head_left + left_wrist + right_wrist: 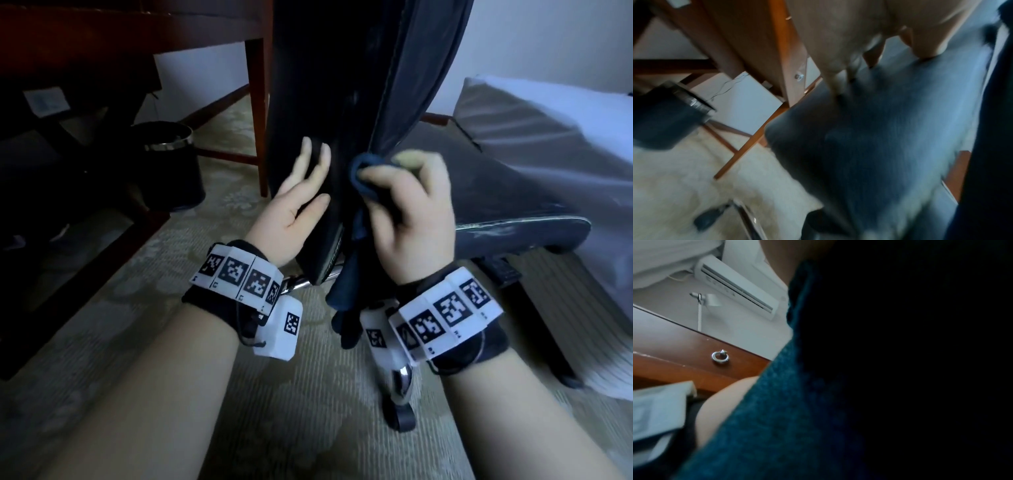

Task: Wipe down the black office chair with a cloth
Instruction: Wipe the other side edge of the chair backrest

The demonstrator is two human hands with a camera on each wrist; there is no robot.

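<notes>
The black office chair stands close in front of me, its backrest [308, 85] upright and its seat [479, 192] running off to the right. My left hand [301, 192] lies flat against the rear face of the backrest with straight fingers; in the left wrist view the left hand [849, 40] touches the blurred backrest [879, 138]. My right hand [411, 205] grips a bunched dark blue cloth [363, 168] against the stitched side edge of the backrest. A loose tail of the cloth hangs below the hand. The cloth [797, 402] fills most of the right wrist view.
A wooden desk leg [260, 102] stands just left of the chair, with a black waste bin [171, 164] under the desk. A bed with white sheets [548, 137] lies at the right. The chair's chrome base leg and castor [400, 394] sit on the pale carpet below my wrists.
</notes>
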